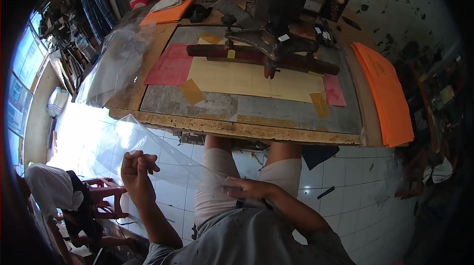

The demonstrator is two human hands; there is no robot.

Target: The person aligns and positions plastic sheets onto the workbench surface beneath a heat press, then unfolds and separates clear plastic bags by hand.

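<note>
A clear plastic sheet (165, 154) stretches between my two hands, in front of the table edge and above my lap. My left hand (139, 169) is raised at its left part, fingers curled in a pinch on the plastic. Lower and to the right, my right hand (244, 187) holds the other end near my thighs. Beyond them, a dark metal press head (271, 40) with a red-brown bar (256, 56) stands over a cream board (247, 80) taped on a grey metal plate (173, 104). Pink pieces (170, 65) lie at both ends of the board.
Orange sheets (385, 92) are stacked along the table's right edge. More clear plastic (116, 62) drapes over the left side. Another orange stack (173, 8) bears a pale cloth (168, 2). A red stool (106, 196) and a person (54, 191) are at lower left.
</note>
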